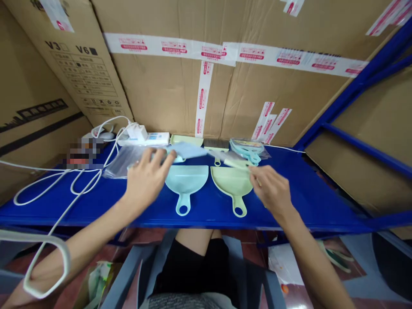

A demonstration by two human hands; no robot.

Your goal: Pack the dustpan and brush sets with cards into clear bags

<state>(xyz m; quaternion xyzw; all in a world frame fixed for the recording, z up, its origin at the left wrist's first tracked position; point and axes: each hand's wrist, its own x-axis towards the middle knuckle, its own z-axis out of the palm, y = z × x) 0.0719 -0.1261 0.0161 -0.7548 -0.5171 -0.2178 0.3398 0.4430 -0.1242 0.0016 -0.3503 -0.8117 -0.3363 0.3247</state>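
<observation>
A light-blue dustpan (pixel 187 178) and a pale green dustpan (pixel 232 178) lie side by side on the blue table, handles towards me. My right hand (pixel 272 186) grips a pale green hand brush (pixel 236 162) over the green dustpan, its bristles pointing left. My left hand (pixel 148 176) is above the table, left of the blue dustpan. Its bent fingers are at a light-blue flat thing (pixel 189 150), blurred by motion, whose kind I cannot make out. Under that hand lie clear plastic bags (pixel 120 161).
Behind the dustpans lie another green dustpan (pixel 186 140), another brush (pixel 217 150) and a bagged light-blue set (pixel 246 150). White cables (pixel 86 189) and a power strip (pixel 157 138) occupy the left. Cardboard (pixel 167 90) walls the back; a blue frame (pixel 341 94) stands right.
</observation>
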